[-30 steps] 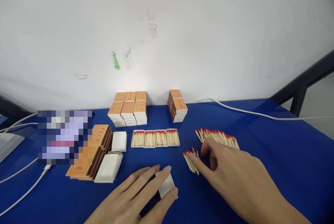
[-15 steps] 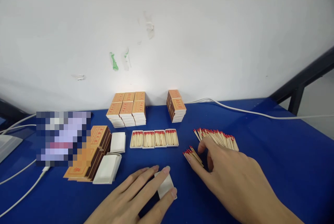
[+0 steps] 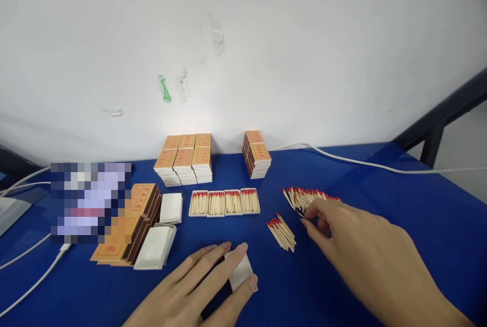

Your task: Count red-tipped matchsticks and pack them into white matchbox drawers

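Observation:
My left hand (image 3: pixel 200 286) rests on the table with its index finger and thumb at the edges of a white matchbox tray (image 3: pixel 239 271), steadying it. The inside of that tray is partly covered by the fingers. To the right, my right hand (image 3: pixel 355 246) pinches a match (image 3: pixel 300 213) between thumb and index finger, at the near side of a wide pile of red-tipped matches (image 3: pixel 308 198). A smaller bunch of matches (image 3: pixel 280 233) lies between the two hands. Beyond them, several trays filled with matches (image 3: pixel 224 202) stand in a row.
Stacked orange matchboxes (image 3: pixel 184 159) stand by the wall, with a smaller stack (image 3: pixel 257 154) to their right. At left are matchbox sleeves (image 3: pixel 125 235), white trays (image 3: pixel 155 247) and a pixelated device (image 3: pixel 91 200) with cables. A white cable (image 3: pixel 353 164) runs along the back.
My right hand has moved right, from the small bunch of matches to the larger pile, and a match now shows at its fingertips. My left hand stays on the tray.

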Motion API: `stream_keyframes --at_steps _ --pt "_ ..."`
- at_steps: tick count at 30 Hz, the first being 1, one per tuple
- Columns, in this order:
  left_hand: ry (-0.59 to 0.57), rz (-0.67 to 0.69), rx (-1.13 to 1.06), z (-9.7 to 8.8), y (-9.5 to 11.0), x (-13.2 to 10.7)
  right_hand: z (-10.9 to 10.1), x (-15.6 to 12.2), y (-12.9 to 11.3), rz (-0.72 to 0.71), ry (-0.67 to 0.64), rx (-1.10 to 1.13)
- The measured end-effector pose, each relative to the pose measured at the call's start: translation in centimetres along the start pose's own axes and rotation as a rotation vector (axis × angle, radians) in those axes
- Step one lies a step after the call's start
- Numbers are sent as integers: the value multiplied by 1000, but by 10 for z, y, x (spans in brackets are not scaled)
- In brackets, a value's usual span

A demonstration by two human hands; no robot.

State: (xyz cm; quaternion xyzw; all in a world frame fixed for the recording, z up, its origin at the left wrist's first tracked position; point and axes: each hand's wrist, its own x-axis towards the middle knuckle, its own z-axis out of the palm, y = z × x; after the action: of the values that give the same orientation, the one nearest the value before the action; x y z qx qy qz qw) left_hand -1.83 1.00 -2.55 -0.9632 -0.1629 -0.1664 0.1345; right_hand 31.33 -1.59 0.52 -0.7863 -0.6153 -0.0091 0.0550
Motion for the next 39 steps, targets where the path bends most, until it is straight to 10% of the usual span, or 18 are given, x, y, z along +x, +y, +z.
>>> stream_keyframes --at_steps 23,39 --pt "9 11 15 -2 0 3 -1 4 -21 48 -158 196" --pt "-12 16 -2 -3 1 5 31 13 -17 -86 298 37"
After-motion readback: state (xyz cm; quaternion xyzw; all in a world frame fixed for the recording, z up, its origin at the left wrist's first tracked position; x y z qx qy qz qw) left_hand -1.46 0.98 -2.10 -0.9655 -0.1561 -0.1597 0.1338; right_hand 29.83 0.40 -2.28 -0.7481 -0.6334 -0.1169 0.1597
